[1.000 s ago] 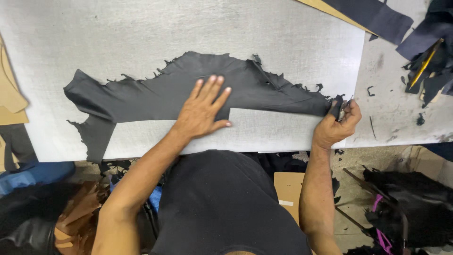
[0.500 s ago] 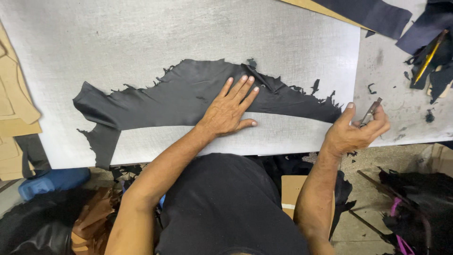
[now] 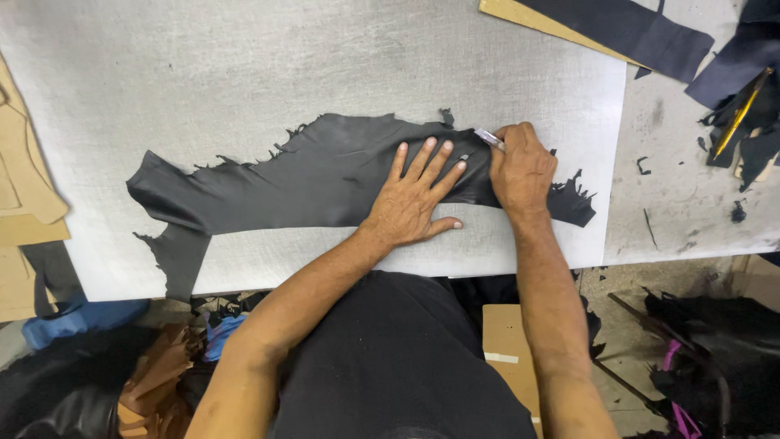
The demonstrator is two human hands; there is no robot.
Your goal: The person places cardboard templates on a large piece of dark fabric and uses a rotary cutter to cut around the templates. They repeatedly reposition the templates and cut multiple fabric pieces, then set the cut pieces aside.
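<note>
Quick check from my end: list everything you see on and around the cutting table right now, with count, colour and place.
leather piece: one, black, ragged-edged, spread across the middle of the board.
cutting board: one, pale grey, covers most of the table.
knife: one, silvery blade, at the leather's upper edge.
dark cut pieces: several, navy to black, top right.
tan sheet: one, under those pieces, top edge.
yellow tool: one, slim, far right among scraps.
tan pieces: a few, left edge.
cardboard box: one, brown, on the floor below the table.
left hand: flat on the leather, fingers spread.
right hand: closed around the knife, on the leather.
</note>
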